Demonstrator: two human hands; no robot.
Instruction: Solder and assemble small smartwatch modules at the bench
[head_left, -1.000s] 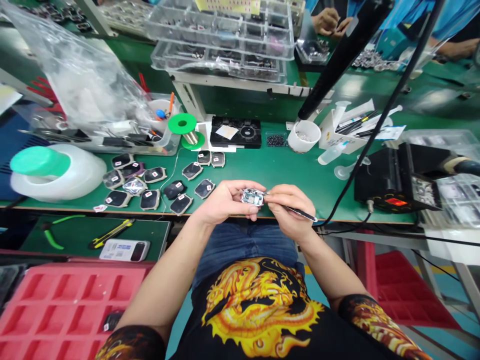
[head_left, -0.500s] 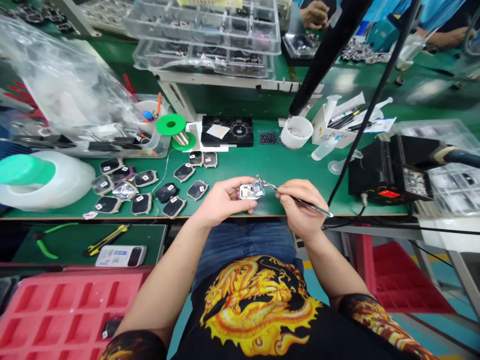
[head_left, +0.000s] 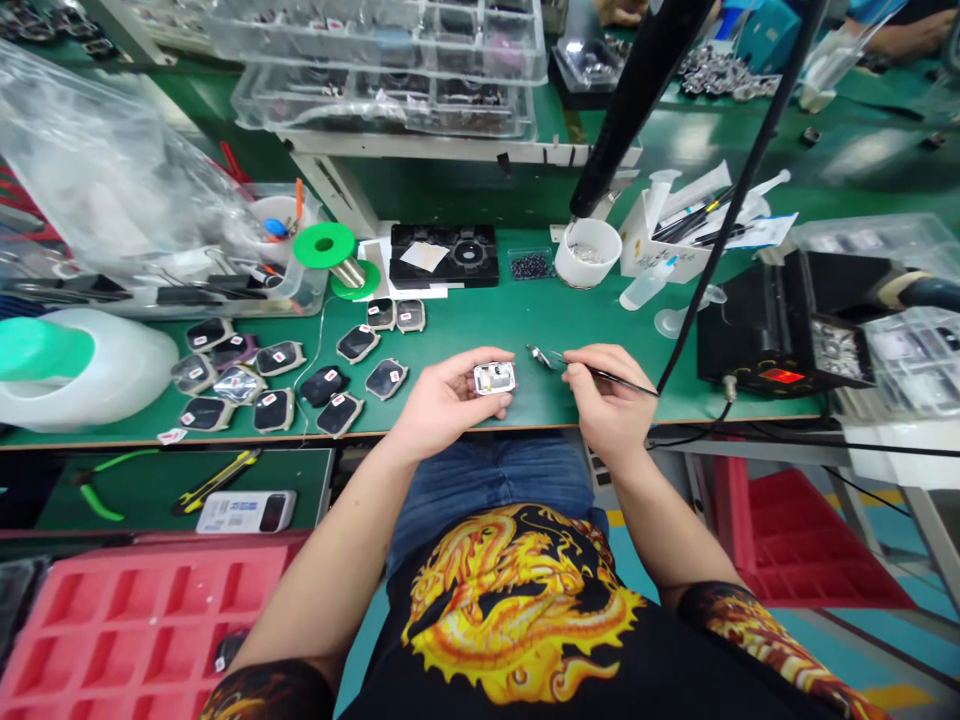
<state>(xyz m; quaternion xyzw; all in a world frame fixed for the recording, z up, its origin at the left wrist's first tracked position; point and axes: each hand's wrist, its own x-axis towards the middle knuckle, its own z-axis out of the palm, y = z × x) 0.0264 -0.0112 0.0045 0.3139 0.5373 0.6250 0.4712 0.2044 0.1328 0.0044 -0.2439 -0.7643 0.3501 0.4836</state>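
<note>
My left hand is closed on a small open watch case, its inside facing up with parts showing in it. My right hand pinches metal tweezers, tips pointing left. At those tips hangs a small circuit board, tilted and apart from the case; whether anything links the two is too small to tell. Several smartwatches with white stickers lie on the green bench to the left of my left hand.
Behind my hands are a white cup, a black holder and a solder spool. A black soldering station stands right, its cable hanging near my right hand. A red tray lies lower left. Another person's hand shows at top right.
The tweezers have drawn the circuit board up and right, away from the watch case, whose inside is now uncovered. My left hand still holds the case. The view has shifted slightly.
</note>
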